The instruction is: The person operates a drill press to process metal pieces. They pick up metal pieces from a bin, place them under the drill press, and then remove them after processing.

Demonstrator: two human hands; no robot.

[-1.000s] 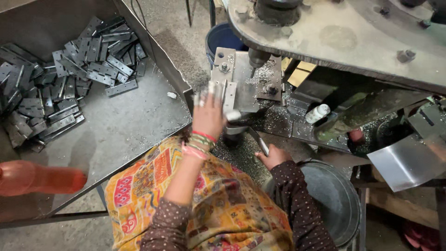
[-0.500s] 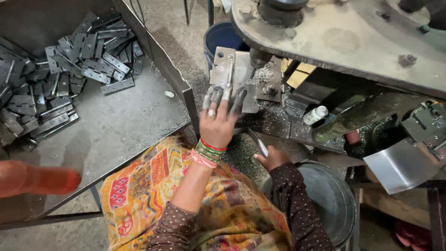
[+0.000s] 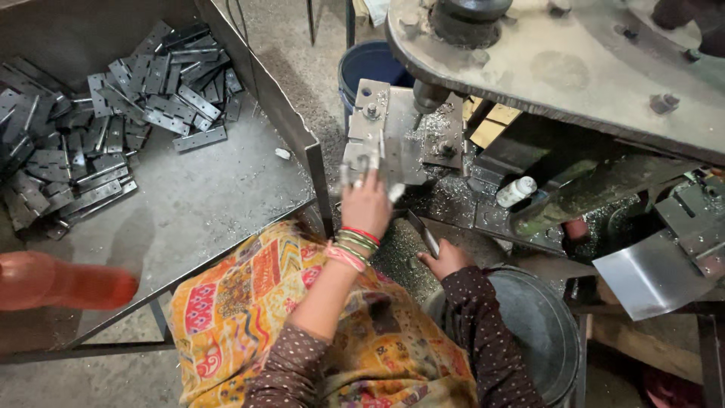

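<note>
Your left hand (image 3: 368, 202) presses spread fingers on the hinge plate (image 3: 377, 159) in the press fixture (image 3: 404, 128); just right of the fixture, your right hand (image 3: 445, 259) grips a metal rod (image 3: 423, 233).

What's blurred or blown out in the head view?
Head view: the left hand at the metal fixture is slightly motion-blurred; the orange object at the left edge is out of focus; the bent steel sheet shows mild glare; the hinge pile is sharp under even light.

Dotted brown sleeves (image 3: 483, 332), coloured wrist bangles (image 3: 352, 245)
</note>
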